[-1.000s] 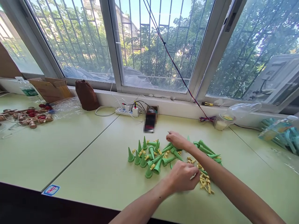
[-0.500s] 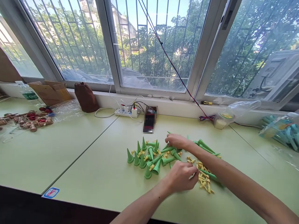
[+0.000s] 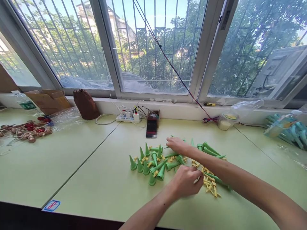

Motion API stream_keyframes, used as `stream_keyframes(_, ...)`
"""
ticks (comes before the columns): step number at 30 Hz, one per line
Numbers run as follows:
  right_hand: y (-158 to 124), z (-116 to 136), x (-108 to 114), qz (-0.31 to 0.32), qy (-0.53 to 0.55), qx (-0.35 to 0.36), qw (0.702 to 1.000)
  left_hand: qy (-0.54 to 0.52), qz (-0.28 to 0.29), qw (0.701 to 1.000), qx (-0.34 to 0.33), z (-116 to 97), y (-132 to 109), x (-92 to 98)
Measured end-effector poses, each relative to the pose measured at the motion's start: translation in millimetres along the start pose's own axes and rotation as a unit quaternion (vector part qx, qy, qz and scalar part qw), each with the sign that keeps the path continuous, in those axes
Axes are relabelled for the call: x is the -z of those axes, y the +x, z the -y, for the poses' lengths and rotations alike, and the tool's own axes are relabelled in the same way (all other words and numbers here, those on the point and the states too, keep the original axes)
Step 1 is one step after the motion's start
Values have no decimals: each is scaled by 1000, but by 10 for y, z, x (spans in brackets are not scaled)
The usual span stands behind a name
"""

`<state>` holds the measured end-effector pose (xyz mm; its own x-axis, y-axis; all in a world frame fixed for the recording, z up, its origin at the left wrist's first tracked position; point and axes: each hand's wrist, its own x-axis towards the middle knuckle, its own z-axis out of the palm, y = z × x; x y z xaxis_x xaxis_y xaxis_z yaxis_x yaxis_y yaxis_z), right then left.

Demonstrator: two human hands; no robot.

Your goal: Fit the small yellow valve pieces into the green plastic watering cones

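Observation:
My right hand (image 3: 177,145) reaches across the far side of a pile of green plastic spikes (image 3: 161,172). Its fingers are pinched, and a thin green tip shows at them, apparently of a green spike. Closer to me, my left hand (image 3: 188,180) is closed, knuckles up, its fingertips beside small yellow plastic valve pieces (image 3: 211,185). Whatever it grips is hidden by the fingers. Several green cones (image 3: 133,163) stand point up at the left of the pile, with yellow pieces lying among them. More green spikes (image 3: 211,148) lie behind my right forearm.
A phone-like dark device (image 3: 151,127) leans on a small box near the power strip (image 3: 128,118). A brown pouch (image 3: 86,104), cardboard box (image 3: 48,100) and wooden toys (image 3: 31,131) are left. A plastic cup (image 3: 224,123) and bagged teal items (image 3: 287,131) are right.
My right hand has shifted slightly left, away from the pile's middle. My left hand has barely moved. The camera view has tilted a little.

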<state>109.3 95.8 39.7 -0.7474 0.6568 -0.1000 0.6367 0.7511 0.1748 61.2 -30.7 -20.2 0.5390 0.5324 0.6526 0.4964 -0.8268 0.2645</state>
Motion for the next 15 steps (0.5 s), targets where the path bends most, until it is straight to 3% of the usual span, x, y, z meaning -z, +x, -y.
stream_keyframes(2,-88,-63,8,-35,8,-33,999,3,-8,1000,5,6,0,-15)
stream_keyframes(4,-232,-131,-13,-138,73,-106,982,4,-22,1000,20,5,5,-26)
stream_keyframes(6,-422,-186,-66,-252,153,-132,946,0,-48,998,49,-3,18,-26)
stream_keyframes(10,-843,-212,-240,-472,243,-96,842,-28,-119,981,148,-14,66,19)
stream_keyframes(12,-1004,-184,-353,-540,234,-117,800,-46,-141,968,202,-5,86,53)
stream_keyframes(15,-1123,-99,-528,-582,238,-147,764,-72,-147,955,249,30,96,92)
